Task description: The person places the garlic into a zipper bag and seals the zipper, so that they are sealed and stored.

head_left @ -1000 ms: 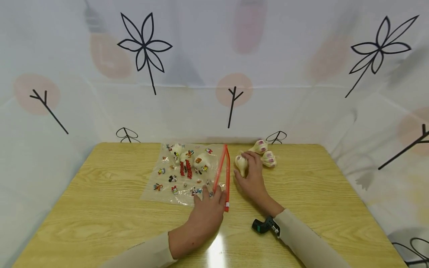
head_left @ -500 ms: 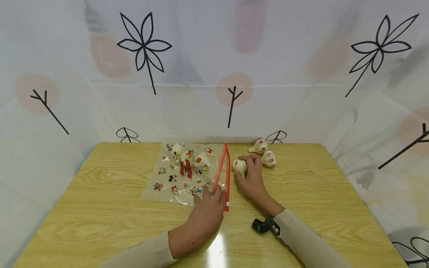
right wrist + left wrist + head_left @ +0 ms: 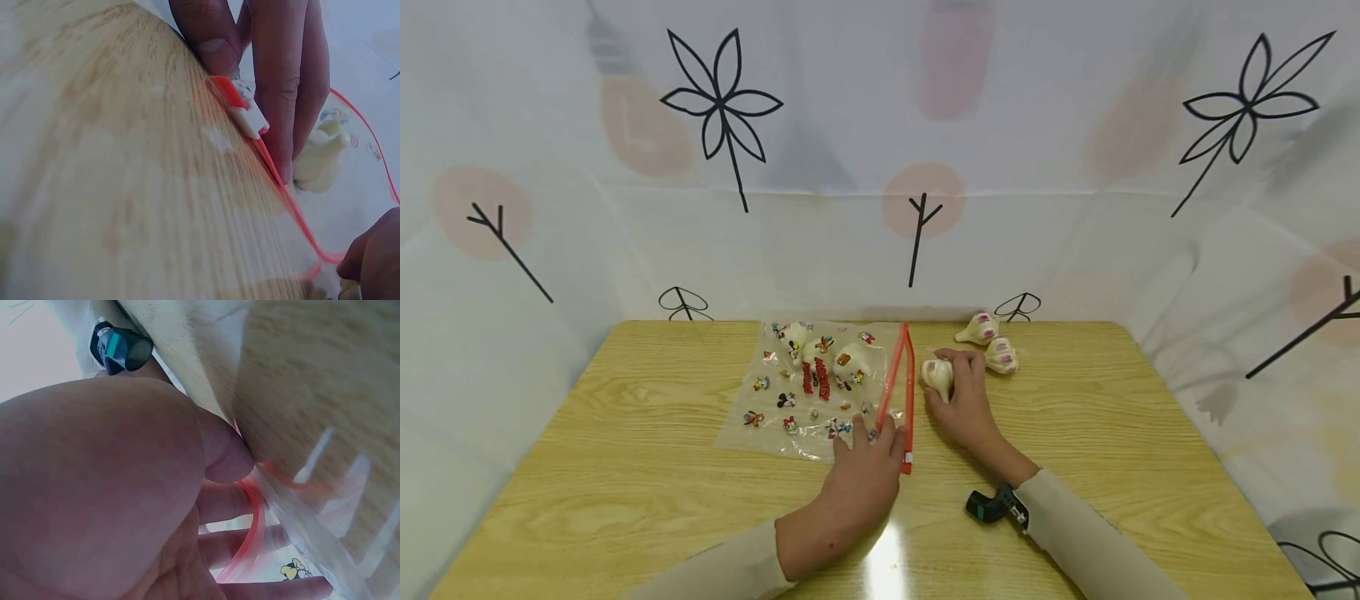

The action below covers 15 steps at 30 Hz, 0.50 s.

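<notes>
Inspected on site: bagging of the garlic looks approx. half done, in my judgement. Done: the clear printed bag [image 3: 805, 417] lies flat on the bench [image 3: 625, 467] w/ garlic inside, one bagged bulb [image 3: 852, 364] nearer the mouth, another bagged bulb [image 3: 793, 337] farther in; a third lump may sit betw. them, but print obscures it. Inside count: min. 2, poss. 3. Left to do: 3 bulbs outside, i.e. one held bulb [image 3: 936, 375] just beside the mouth, plus 2 loose ones, a far bulb [image 3: 979, 328] and a near bulb [image 3: 1001, 357], side by side past the R hand [image 3: 964, 400]; contact betw. them, can't tell. Closure also o/s, I'd judge: the red zip [image 3: 910, 400] has its strips apart, slider [image 3: 908, 457] at the near end. L hand [image 3: 861, 475]: fingers straight, spread wide, resting on bag nr. mouth. R hand: thumb and fingers curled round its bulb. Other counts: bag 1, zip 1, slider 1, hands 2.
</notes>
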Each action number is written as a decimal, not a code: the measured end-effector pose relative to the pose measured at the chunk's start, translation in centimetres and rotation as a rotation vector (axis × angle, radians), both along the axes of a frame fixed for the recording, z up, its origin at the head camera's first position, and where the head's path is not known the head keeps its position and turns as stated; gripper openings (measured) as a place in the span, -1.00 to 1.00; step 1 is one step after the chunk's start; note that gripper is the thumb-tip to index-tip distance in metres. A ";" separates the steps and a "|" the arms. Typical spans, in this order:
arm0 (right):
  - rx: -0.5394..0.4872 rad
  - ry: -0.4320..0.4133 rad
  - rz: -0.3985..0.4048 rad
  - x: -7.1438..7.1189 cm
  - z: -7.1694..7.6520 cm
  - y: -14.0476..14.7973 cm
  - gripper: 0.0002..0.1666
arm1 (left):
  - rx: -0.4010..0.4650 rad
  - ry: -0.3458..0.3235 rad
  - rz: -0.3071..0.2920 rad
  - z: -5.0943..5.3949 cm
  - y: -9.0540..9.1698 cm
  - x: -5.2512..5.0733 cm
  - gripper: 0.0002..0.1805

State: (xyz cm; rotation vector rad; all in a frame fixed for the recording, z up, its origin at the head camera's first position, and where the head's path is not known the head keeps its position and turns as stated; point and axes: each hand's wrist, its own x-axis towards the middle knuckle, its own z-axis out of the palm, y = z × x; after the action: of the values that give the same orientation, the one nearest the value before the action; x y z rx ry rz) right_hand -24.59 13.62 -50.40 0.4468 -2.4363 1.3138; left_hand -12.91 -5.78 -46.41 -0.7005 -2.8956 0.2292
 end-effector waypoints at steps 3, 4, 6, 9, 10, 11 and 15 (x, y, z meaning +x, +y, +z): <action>0.009 0.003 -0.008 0.1 0.0 0.1 -0.30 | -0.002 0.004 -0.005 0.1 0.0 0.0 -0.35; 0.015 0.009 -0.008 0.1 -0.1 0.1 -0.29 | -0.003 0.004 -0.007 0.1 0.0 0.0 -0.34; 0.024 0.020 -0.003 0.2 -0.1 0.2 -0.30 | -0.006 0.004 -0.010 0.1 0.0 0.0 -0.32; 0.043 0.025 0.010 0.3 0.0 0.2 -0.29 | -0.015 -0.001 -0.012 0.1 -0.1 0.0 -0.28; 0.045 0.025 0.015 0.3 0.1 0.2 -0.29 | -0.018 -0.006 -0.010 0.1 -0.1 0.0 -0.28; 0.051 0.025 0.020 0.4 0.1 0.2 -0.29 | -0.019 -0.010 -0.009 0.1 -0.1 0.0 -0.28; 0.071 0.031 0.030 0.5 0.2 0.2 -0.30 | -0.020 -0.025 -0.003 0.2 -0.1 0.1 -0.27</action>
State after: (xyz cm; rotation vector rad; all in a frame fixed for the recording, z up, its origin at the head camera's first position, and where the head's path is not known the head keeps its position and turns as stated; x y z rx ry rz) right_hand -24.08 13.83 -50.21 0.5205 -2.4659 1.2262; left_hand -12.83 -5.87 -46.21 -0.7159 -2.9192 0.2515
